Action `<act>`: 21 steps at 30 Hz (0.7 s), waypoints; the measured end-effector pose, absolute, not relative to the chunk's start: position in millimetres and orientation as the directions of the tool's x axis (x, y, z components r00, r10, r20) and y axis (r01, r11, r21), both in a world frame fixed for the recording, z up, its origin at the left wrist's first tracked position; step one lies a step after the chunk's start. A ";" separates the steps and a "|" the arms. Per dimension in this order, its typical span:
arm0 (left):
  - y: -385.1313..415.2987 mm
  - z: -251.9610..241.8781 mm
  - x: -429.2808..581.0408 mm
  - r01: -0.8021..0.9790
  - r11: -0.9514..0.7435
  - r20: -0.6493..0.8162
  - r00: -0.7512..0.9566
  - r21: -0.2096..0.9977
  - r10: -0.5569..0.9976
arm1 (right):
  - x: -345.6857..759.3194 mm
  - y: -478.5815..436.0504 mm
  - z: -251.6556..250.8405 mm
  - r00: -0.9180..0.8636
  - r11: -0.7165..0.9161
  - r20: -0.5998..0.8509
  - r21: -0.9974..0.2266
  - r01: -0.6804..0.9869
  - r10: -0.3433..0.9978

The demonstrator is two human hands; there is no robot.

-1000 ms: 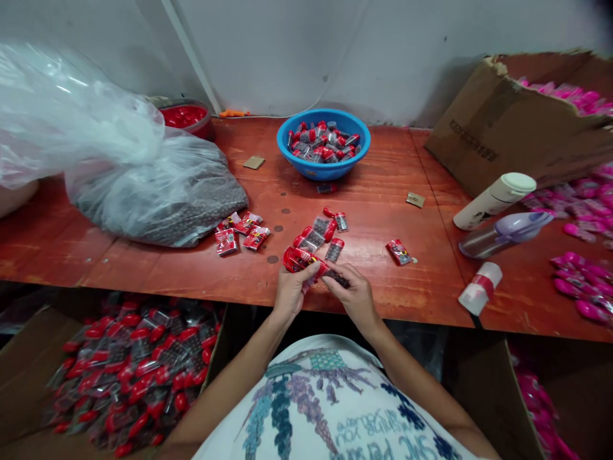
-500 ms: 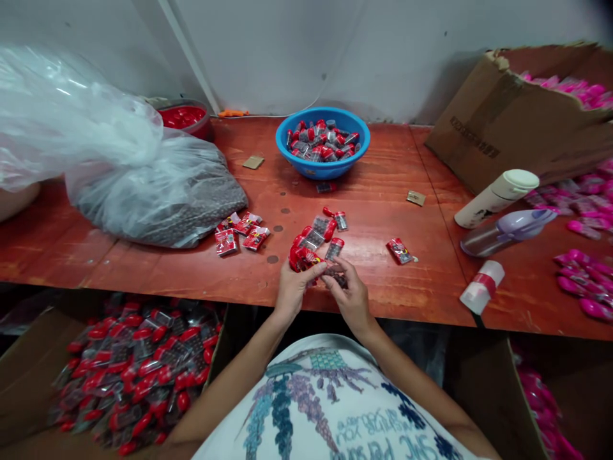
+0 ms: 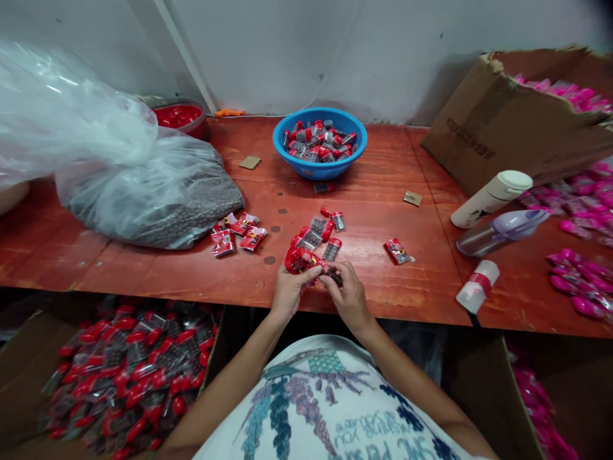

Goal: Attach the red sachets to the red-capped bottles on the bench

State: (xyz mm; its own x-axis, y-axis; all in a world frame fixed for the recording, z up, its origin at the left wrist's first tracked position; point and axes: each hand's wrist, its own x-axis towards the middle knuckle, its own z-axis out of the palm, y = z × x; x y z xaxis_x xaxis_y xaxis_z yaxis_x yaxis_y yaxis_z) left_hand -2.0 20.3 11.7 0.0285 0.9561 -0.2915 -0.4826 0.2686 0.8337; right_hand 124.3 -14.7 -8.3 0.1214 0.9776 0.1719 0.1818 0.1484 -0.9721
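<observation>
nearest edge: printed white shirt (image 3: 311,396) of the wearer; below worktop level, left, an open carton (image 3: 29,377) heaped with red-capped clear bottles (image 3: 138,370), and right, a second carton (image 3: 483,383) with pink pieces (image 3: 536,402)

near edge of the red-brown worktop (image 3: 407,287): both hands at centre, close together

left hand (image 3: 287,291): grip narrow, thumb pressed on a red printed packet (image 3: 304,260); packet lies just above the near part of the worktop

right hand (image 3: 352,295): grip narrow, thumb and fingers closed on a dark piece (image 3: 334,276) touching the packet side; cannot tell whether it is joined to the packet

just beyond the hands: loose small bottles (image 3: 331,249) with red tops, dark inside, lying on their sides

left of these, a group of red packets (image 3: 223,243); right, one lone packet (image 3: 396,250); farther right, a white roll (image 3: 479,285) with red band, and pink packs (image 3: 582,281) near the right edge

middle depth: left, a knotted clear plastic bag (image 3: 163,198) with dark grainy filling; right, a lilac-topped bottle (image 3: 500,233) and a cream flask (image 3: 491,199), both tilted in view

far: blue bowl (image 3: 320,171) full of the same small bottles, red tub (image 3: 196,128) to its left, large torn carton (image 3: 469,121) to its right, grey wall (image 3: 383,57) behind
</observation>
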 end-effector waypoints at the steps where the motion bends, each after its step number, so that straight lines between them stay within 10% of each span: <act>1: 20.6 11.1 -2.8 -0.477 0.264 -0.289 0.023 0.838 0.957 | 124.4 -13.5 -7.8 0.119 0.099 0.112 -0.989 0.108 0.987; 8: 18.6 12.3 -7.8 -0.480 0.298 -0.279 0.113 0.825 0.954 | 121.4 -12.6 -6.5 0.085 -0.137 -0.180 -0.920 -0.368 0.980; 21: 11.6 13.0 -1.4 -0.405 0.267 -0.279 0.032 0.874 0.960 | 126.3 -26.6 -23.6 0.147 0.271 0.311 -0.931 0.245 0.939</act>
State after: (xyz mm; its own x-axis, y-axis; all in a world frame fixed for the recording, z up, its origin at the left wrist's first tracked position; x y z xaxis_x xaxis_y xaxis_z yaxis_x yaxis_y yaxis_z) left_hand -1.4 11.6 13.0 0.0320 0.9599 -0.2787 -0.4049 0.2673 0.8744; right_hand 126.3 -26.6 -23.6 0.1470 0.9388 0.3115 0.2449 0.2705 -0.9310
